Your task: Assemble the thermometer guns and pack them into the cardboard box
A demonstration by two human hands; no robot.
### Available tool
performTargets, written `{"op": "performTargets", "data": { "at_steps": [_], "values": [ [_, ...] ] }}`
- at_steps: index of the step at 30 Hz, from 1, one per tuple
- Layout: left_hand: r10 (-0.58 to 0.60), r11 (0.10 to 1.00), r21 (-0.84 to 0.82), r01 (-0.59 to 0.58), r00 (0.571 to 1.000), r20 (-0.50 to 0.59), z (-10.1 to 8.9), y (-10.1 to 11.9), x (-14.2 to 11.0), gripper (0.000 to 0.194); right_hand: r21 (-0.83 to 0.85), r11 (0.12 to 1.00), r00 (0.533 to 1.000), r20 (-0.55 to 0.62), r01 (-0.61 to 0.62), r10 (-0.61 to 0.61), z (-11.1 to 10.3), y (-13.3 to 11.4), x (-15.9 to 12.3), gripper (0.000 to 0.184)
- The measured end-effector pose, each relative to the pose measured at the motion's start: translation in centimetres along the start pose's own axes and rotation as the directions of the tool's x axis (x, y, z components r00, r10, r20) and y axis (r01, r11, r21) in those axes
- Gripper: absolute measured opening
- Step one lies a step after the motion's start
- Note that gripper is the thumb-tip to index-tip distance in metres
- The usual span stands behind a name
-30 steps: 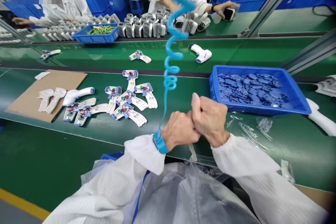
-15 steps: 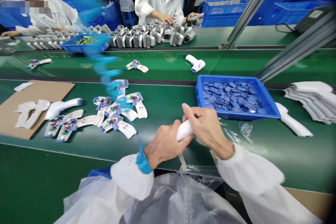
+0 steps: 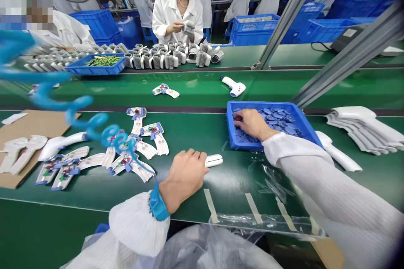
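Observation:
My left hand (image 3: 185, 175), a blue band at its wrist, is closed around a white infrared thermometer housing (image 3: 213, 160) low over the table. Only the housing's slotted handle end sticks out past the fingers; the rest is hidden under the hand. Over to the right, my right hand (image 3: 252, 123) reaches into a blue bin (image 3: 274, 146) of small blue plastic pieces (image 3: 280, 117). Its fingers are bent and drawn together among them, and what lies between the fingertips is hidden.
Several opened thermometer halves (image 3: 126, 160) with wiring lie left of my hands. A coiled blue air hose (image 3: 85, 115) hangs across the left. White shells (image 3: 362, 128) are stacked at right, plastic bags (image 3: 274, 185) nearer. Across the green belt (image 3: 195, 88), a co-worker (image 3: 176, 12) handles a grey-white part.
My right hand has left the housing and moved right and forward into the blue bin. My left hand keeps the housing, now lower. The view has shifted and the hose has swung left.

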State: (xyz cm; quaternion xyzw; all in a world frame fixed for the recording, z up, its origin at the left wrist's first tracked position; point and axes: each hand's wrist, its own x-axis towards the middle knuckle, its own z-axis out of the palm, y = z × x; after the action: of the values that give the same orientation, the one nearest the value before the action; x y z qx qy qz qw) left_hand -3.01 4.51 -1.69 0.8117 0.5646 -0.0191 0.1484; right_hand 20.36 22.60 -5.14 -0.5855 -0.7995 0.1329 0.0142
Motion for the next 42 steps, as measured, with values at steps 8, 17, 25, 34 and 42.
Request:
{"op": "performTargets", "data": {
  "at_steps": [8, 17, 25, 34, 42],
  "values": [
    [-0.279, 0.435, -0.888, 0.148, 0.960, 0.024, 0.4, -1.6, -0.3, 0.042, 0.041, 0.991, 0.992, 0.046, -0.124, 0.122, 0.3, -0.9, 0.8, 0.018],
    [-0.237, 0.527, -0.847, 0.065, 0.969, -0.072, -0.6, -1.0, -0.4, 0.041, 0.244, 0.961, 0.974, -0.155, -0.127, 0.168, -2.7, -0.2, -6.8, 0.028],
    [-0.239, 0.560, -0.823, 0.091, 0.969, -0.055, -0.6, -0.5, -0.3, 0.040, 0.096, 0.994, 0.990, -0.123, -0.054, 0.066, 0.4, -0.3, -2.2, 0.018],
    [-0.258, 0.521, -0.850, 0.078, 0.964, -0.069, -0.2, -0.1, -0.1, 0.035, 0.134, 0.991, 0.962, -0.274, 0.017, 0.021, -2.3, -2.7, -6.3, 0.028],
    [-0.208, 0.424, -0.905, 0.035, 0.976, -0.060, -0.3, 1.3, 0.8, 0.037, 0.607, 0.778, 0.932, -0.352, 0.160, 0.084, -1.3, -8.9, -13.4, 0.030]
  ]
}}
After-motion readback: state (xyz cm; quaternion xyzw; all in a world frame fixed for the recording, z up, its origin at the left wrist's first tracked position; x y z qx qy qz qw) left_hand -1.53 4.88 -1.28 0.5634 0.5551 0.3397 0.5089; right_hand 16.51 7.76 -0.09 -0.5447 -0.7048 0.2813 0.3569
